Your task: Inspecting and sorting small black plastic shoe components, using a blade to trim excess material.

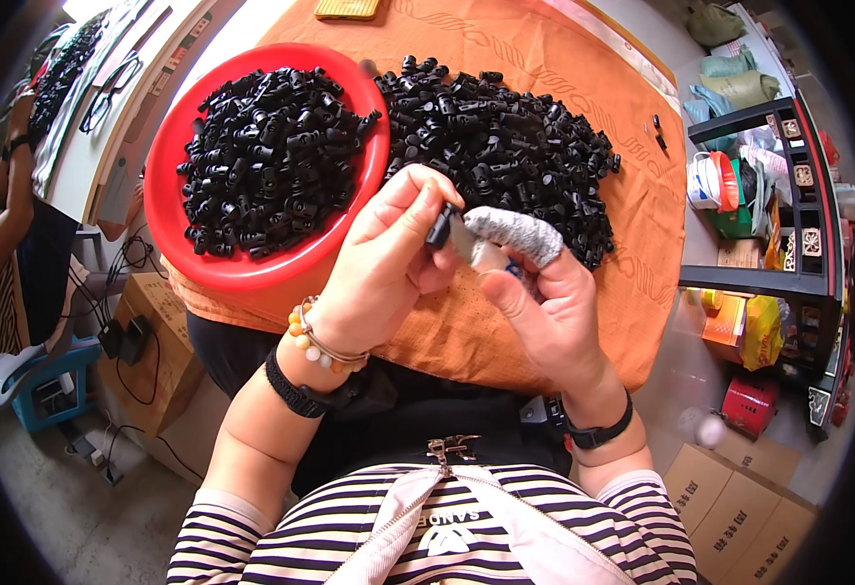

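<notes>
A red plastic basin [252, 273] of small black parts [271, 161] blocks the frame's upper left, a loose pile of similar pieces [505, 146] beside it at upper centre. Open orange tablecloth [642, 283] offers passage at centre right, with two stray bits [661, 142] lying farther up.

Just right of the red basin [166, 219], a small, dark black part [439, 228] is held tilted, with a flat, grey, blade-like piece [462, 238] slanting beside it, any contact between them unclear.
</notes>
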### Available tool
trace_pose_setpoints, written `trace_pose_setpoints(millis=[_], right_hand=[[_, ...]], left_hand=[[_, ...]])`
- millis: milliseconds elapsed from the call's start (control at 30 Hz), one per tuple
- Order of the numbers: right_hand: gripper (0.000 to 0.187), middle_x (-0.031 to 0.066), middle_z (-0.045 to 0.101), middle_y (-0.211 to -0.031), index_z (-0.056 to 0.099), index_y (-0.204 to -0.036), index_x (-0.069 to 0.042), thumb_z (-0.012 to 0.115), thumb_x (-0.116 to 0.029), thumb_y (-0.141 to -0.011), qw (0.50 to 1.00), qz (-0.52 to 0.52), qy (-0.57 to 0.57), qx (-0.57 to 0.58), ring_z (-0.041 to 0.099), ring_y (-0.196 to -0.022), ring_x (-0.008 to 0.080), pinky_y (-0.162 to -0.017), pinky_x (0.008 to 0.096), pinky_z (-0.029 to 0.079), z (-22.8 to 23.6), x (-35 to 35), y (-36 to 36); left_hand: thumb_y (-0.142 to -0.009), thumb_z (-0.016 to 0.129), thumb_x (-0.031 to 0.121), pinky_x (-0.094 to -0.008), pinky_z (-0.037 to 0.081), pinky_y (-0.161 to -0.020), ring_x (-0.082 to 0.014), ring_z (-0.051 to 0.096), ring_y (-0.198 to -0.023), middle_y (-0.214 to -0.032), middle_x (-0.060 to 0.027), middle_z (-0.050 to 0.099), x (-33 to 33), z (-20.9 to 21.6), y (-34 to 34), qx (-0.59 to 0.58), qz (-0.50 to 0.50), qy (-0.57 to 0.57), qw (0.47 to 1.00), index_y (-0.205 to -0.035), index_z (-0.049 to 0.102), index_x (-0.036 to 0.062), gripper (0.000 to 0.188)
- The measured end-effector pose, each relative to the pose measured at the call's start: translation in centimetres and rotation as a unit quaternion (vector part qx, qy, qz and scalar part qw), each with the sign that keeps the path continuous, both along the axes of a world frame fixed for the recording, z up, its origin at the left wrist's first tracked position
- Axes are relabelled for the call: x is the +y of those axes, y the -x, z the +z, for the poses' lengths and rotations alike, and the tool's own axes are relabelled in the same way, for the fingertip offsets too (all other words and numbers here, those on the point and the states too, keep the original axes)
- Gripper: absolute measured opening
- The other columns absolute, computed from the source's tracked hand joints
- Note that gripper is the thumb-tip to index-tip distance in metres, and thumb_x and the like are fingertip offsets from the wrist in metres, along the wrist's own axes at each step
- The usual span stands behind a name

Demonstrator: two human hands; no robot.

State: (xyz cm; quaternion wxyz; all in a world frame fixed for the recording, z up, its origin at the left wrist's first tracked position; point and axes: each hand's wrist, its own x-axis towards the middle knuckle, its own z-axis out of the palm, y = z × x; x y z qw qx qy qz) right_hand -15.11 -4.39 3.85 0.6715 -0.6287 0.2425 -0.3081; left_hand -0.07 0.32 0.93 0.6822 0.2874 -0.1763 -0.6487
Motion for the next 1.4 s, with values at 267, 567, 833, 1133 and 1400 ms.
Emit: trace_pose_setpoints(millis=[267, 567, 833, 1133, 1400], right_hand=[[0.041, 0.0074, 0.055, -0.113, 0.046, -0.121, 0.003, 0.061, -0.008, -0.085, 0.997, -0.078, -0.014, -0.012, 0.049, -0.104, 0.0101, -0.089, 0.0229, 0.038, -0.3, -1.9, 2.4], [0.044, 0.0096, 0.062, -0.081, 0.055, -0.113, -0.004, 0.066, 0.001, -0.072, 0.922, -0.046, 0.22, 0.315, 0.062, -0.07, 0.0171, -0.064, 0.0281, 0.05, -1.8, -1.8, 6.9], [0.048, 0.0097, 0.06, -0.09, 0.058, -0.11, -0.008, 0.06, 0.005, -0.063, 0.859, -0.041, 0.377, 0.345, 0.062, -0.07, 0.0298, -0.059, 0.0358, 0.051, -2.9, -1.8, 6.3], [0.047, 0.0089, 0.057, -0.082, 0.058, -0.111, -0.008, 0.061, 0.0, -0.065, 0.831, -0.031, 0.443, 0.336, 0.059, -0.06, 0.0284, -0.052, 0.0365, 0.05, -3.5, -2.4, 5.9], [0.044, 0.011, 0.058, -0.083, 0.059, -0.108, -0.007, 0.062, -0.003, -0.064, 0.82, -0.029, 0.458, 0.343, 0.06, -0.062, 0.0286, -0.053, 0.0362, 0.05, -3.9, -2.0, 5.3]], left_hand=[[-0.094, 0.046, 0.019, -0.0184, 0.041, -0.053, -0.0072, 0.048, -0.059, -0.083, -0.0076, 0.056, -0.5, 0.3, -3.4, -0.03, 0.179, 0.035, 0.983, -0.107, 0.049, 0.0081, 0.017], [-0.094, 0.044, 0.018, -0.0283, 0.054, -0.073, -0.028, 0.057, -0.104, -0.123, -0.0263, 0.047, 0.1, -0.1, -8.8, -0.134, 0.262, 0.1, 0.95, -0.129, 0.032, 0.005, 0.039], [-0.095, 0.039, 0.021, -0.0288, 0.053, -0.073, -0.0254, 0.061, -0.095, -0.115, -0.0231, 0.054, -0.1, 0.0, -6.9, -0.115, 0.186, 0.11, 0.97, -0.129, 0.035, 0.0019, 0.039], [-0.093, 0.047, 0.017, -0.0196, 0.046, -0.056, -0.0083, 0.059, -0.065, -0.084, -0.0067, 0.062, -0.4, 0.2, -1.8, -0.148, 0.044, -0.01, 0.988, -0.11, 0.051, 0.0039, 0.022], [-0.092, 0.051, 0.017, -0.0179, 0.044, -0.054, -0.0057, 0.055, -0.062, -0.078, -0.0033, 0.06, -0.4, 0.2, -1.3, -0.165, 0.031, -0.026, 0.986, -0.106, 0.053, 0.0048, 0.019]])
